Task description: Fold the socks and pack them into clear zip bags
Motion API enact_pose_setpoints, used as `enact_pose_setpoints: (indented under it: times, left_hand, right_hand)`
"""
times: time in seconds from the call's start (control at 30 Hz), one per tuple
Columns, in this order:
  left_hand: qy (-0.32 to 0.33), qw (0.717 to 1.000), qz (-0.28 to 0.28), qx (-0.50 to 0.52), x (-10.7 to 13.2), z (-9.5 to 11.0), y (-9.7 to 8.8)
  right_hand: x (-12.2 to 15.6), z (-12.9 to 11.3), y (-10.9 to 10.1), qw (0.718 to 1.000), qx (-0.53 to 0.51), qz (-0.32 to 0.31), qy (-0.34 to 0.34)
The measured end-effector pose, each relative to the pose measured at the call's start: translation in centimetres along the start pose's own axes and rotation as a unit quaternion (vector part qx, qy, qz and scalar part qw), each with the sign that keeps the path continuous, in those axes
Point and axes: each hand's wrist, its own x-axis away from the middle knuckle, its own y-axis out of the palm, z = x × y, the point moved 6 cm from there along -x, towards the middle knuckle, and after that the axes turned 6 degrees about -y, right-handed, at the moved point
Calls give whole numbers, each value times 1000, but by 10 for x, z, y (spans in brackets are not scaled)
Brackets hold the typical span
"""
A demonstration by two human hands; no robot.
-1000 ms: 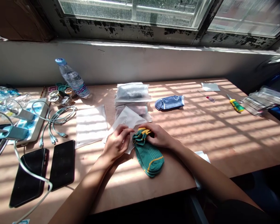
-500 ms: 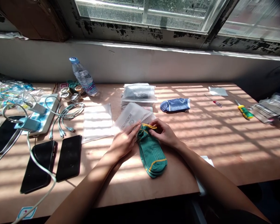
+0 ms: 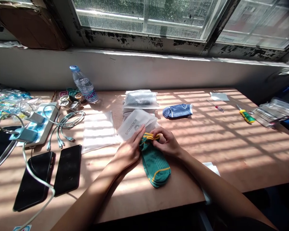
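At the far left of the sunlit plywood desk (image 3: 231, 166) we saw a white power strip with blue sockets (image 3: 42, 125), placed so that its pale blue charging cables (image 3: 68, 123) could reach the two black smartphones (image 3: 67, 170) lying face up near the edge. Farther along, a clear plastic water bottle with a blue cap (image 3: 84, 86) stood upright against the far wall, out of the working area, it seemed. In the middle, a flat clear plastic bag (image 3: 98, 131) lay to the left of a frosted plastic bag printed "ICKBROS" (image 3: 135, 123), and a stack of sealed packets (image 3: 141, 99) sat just beyond them.

Our attention went to the hands. The left hand (image 3: 127, 150) was open, its straight fingers (image 3: 138, 133) touching the frosted plastic bag's lower edge beside the sock's cuff. The right hand (image 3: 166, 142) was half closed, its curled fingers pinching the yellow-trimmed cuff of a green ribbed sock (image 3: 155, 166). The sock lay on the desk between the hands, with its foot pointing toward the near edge; the pinch seemed to keep the cuff gathered. To the right lay a folded blue sock (image 3: 177, 110), then a yellow-and-green screwdriver (image 3: 245, 116).
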Motion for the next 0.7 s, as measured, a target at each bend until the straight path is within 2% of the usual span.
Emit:
enact_pose_setpoints:
  times: [0.13, 0.27, 0.33, 0.43, 0.57, 0.7]
  left_hand:
    - [12, 1000, -20, 21, -1, 9, -8]
    - [28, 999, -31, 24, -3, 19, -9]
    - [27, 999, -24, 23, -4, 20, -5]
    - [20, 1000, -5, 22, -6, 18, -1]
    - [19, 1000, -10, 11, -8, 16, 0]
    - [20, 1000, -3, 2, -10, 16, -2]
  right_hand:
    - [-2, -1, -10, 997, 60, 52, -2]
    - [-4, 13, -19, 989, 79, 96, 75]
    - [-5, 20, -18, 989, 69, 85, 101]
    - [-5, 24, -19, 988, 81, 76, 104]
    - [-7, 28, -37, 984, 116, 86, 103]
    - [-11, 34, -48, 974, 202, 10, 103]
